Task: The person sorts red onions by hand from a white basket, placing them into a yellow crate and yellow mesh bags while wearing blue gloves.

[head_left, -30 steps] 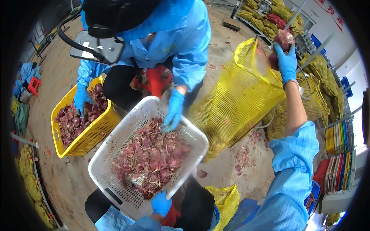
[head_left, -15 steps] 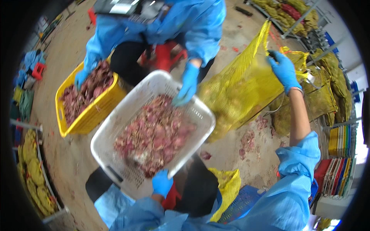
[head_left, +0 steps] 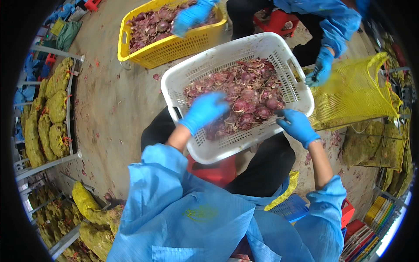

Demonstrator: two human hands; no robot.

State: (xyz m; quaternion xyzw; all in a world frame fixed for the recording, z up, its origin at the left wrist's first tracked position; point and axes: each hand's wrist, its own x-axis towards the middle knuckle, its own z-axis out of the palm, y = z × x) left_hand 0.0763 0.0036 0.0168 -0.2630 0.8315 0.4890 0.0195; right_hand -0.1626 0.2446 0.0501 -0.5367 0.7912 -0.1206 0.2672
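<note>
A white plastic basket [head_left: 238,151] holds small red onions [head_left: 262,112] and loose papery skins, tilted across my knees. My left hand [head_left: 204,112], blue-gloved and smeared by motion, is over the onions at the basket's left side; its grip does not show. At the near right rim, my right hand [head_left: 298,125], also gloved, has thumb and fingers apart beside the onions. One of its digits has a dark tip I cannot make out. Across from me, a co-worker's gloved hand [head_left: 321,67] is at the basket's far right corner, with something dark at the fingers.
The co-worker's other hand [head_left: 192,18] is over a yellow crate [head_left: 183,47] of onions. A yellow mesh bag [head_left: 349,98] stands to the right. Racks of filled mesh sacks [head_left: 56,105] line the left. A blue crate [head_left: 290,208] sits near my right side.
My right hand has left the yellow mesh bag for the basket's near right rim. The left has gone from the near rim to over the onions. The co-worker's hand left the basket's inside.
</note>
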